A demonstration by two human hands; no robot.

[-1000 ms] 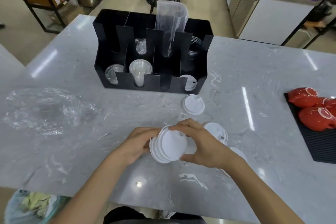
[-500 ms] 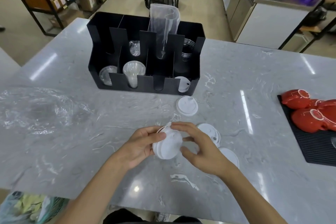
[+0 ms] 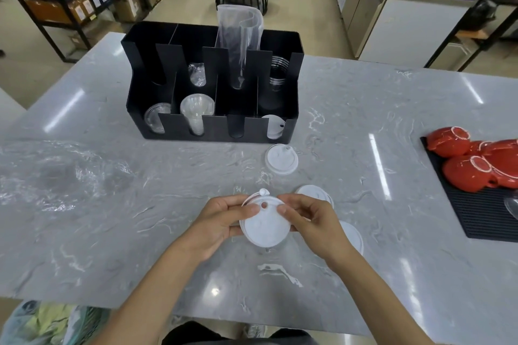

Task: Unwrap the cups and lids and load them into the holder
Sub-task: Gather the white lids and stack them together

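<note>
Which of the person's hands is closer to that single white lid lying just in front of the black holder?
The right hand. It sits below the lone lid, slightly to its right, while the left hand is farther away, below and to its left. Both hold a stack of white lids.

Left hand (image 3: 221,221) and right hand (image 3: 308,221) grip a stack of white lids (image 3: 266,228) above the table (image 3: 112,232), in front of the black holder (image 3: 213,84).
</note>
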